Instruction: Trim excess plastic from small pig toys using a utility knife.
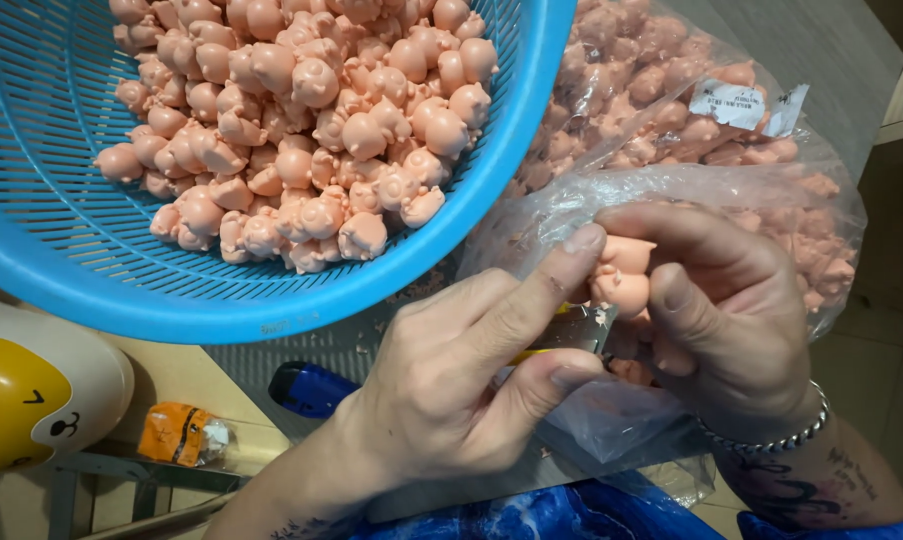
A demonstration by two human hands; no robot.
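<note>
My R hand (732, 320) has a closed grip on a pink pig (624, 275), thumb and fingers round it, held just in front of the clear bag (672, 190) of more pigs. My L hand (452, 380) is closed on a small blade (580, 328) w/ yellow handle, thumb (552, 275) pressed up against the pig, blade edge touching its underside. Blue basket (52, 240) full of pigs sits upper left, tilted, rim near my L hand. Bracelet (772, 440) on R wrist. Yellow-white toy (32, 390) at far left on the counter (172, 375), orange packet (177, 432) beside it
</note>
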